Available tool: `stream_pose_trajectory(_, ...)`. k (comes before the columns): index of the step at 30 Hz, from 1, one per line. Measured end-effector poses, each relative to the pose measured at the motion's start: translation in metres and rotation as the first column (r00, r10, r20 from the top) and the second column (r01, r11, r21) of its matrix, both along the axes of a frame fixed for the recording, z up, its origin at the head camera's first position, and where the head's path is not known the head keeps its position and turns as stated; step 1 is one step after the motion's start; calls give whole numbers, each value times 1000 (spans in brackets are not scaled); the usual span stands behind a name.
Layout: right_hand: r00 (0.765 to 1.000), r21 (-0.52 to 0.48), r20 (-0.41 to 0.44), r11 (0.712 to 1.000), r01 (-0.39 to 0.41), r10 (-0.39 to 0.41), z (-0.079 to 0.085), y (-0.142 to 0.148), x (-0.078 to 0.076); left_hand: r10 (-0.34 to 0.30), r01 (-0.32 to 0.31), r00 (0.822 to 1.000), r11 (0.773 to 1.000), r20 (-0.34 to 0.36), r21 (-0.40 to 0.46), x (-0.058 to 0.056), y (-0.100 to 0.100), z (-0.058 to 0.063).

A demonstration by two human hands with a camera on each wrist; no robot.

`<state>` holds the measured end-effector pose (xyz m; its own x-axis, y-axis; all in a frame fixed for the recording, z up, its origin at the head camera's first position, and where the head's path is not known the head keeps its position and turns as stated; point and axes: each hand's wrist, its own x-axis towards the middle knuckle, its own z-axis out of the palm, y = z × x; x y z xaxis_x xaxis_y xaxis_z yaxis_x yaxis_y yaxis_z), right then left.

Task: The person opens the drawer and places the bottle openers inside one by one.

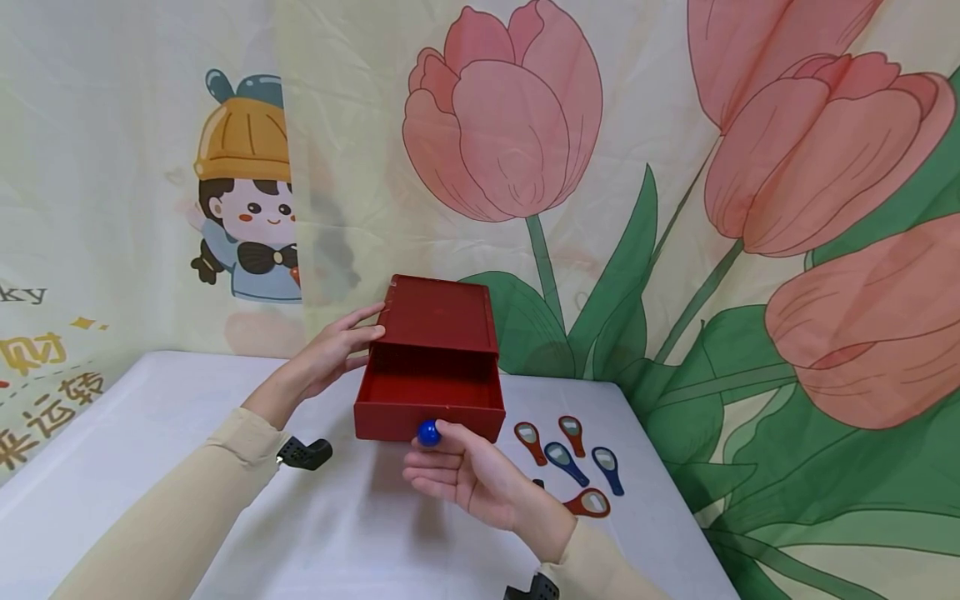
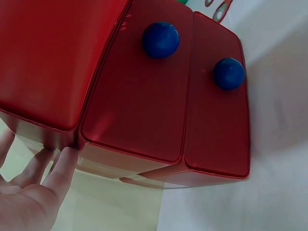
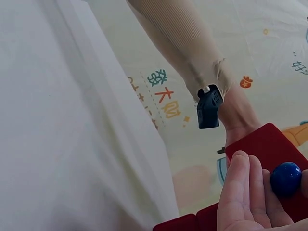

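Observation:
A red drawer cabinet (image 1: 442, 312) has its top drawer (image 1: 427, 421) pulled out, and the inside of that drawer shows bare. My right hand (image 1: 480, 475) pinches the round blue knob (image 1: 428, 432) on the drawer front between thumb and index finger. In the right wrist view the other fingers (image 3: 236, 192) stretch out beside the knob (image 3: 286, 179). My left hand (image 1: 333, 350) rests against the cabinet's left side with its fingers extended. From the left wrist view, fingertips (image 2: 65, 161) touch the side edge, and two lower drawer fronts carry blue knobs (image 2: 160, 39).
Several small red and blue magnifying glasses (image 1: 564, 461) lie on the white table (image 1: 330, 533) to the right of the cabinet. Behind the table hangs a printed cloth (image 1: 360, 125) with tulips. Black wrist cameras (image 1: 306, 454) jut out from both sleeves.

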<state>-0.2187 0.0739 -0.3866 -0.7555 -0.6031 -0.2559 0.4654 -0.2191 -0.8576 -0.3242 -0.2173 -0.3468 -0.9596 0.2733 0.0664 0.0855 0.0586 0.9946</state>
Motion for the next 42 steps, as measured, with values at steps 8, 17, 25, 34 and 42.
stream_pose_trajectory(8,1000,3,-6,1000,-8,8,-2,1,1,5,-5,1000,1000,5,-5,0,0,0)
stream_pose_trajectory(17,999,-6,-8,999,-31,31,-4,5,1,-3,3,1000,1000,5,6,0,2,-1)
stream_pose_trajectory(25,998,33,15,998,-59,58,-10,22,-1,-5,5,1000,1000,4,9,0,2,0)
stream_pose_trajectory(34,998,125,4,990,-58,57,-19,62,-6,1,-1,1000,1000,-12,-12,2,4,2)
stream_pose_trajectory(42,998,295,-56,955,7,10,-21,108,-13,15,-15,1000,1000,-11,-13,1,2,1)
